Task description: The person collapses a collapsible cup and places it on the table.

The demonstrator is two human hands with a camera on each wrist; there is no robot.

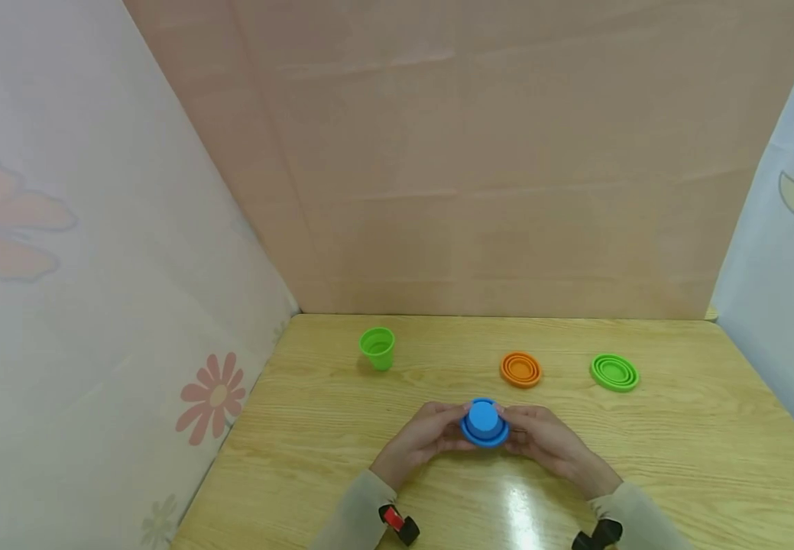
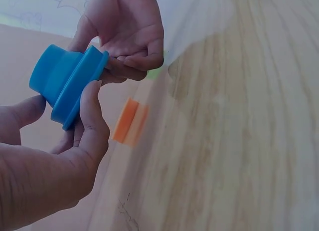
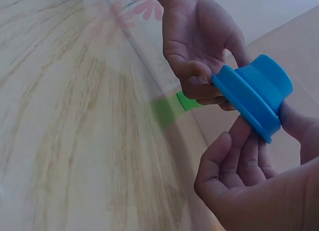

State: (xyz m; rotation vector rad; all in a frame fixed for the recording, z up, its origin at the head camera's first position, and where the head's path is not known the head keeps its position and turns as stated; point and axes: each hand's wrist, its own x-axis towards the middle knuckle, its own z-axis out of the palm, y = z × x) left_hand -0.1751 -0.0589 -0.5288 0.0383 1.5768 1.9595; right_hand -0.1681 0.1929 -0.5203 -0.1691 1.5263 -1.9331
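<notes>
A blue collapsible cup (image 1: 484, 422) is held between both hands above the front middle of the table. Its base pokes out partway past the wide rim, as the left wrist view shows on the cup (image 2: 67, 81). The left hand (image 1: 427, 437) pinches one side of the rim between thumb and fingers. On the opposite side the right hand (image 1: 551, 443) grips the cup with its thumb near the base and its fingers under the rim. In the right wrist view the cup (image 3: 254, 94) is tilted, and both hands touch it.
Behind the hands, a green cup (image 1: 377, 348) stands extended at the back left. A flattened orange cup (image 1: 520, 370) lies beyond the right hand, and a flattened green cup (image 1: 614, 372) farther right. Fabric walls (image 1: 507, 191) border the wooden table (image 1: 678, 443) at the back and sides.
</notes>
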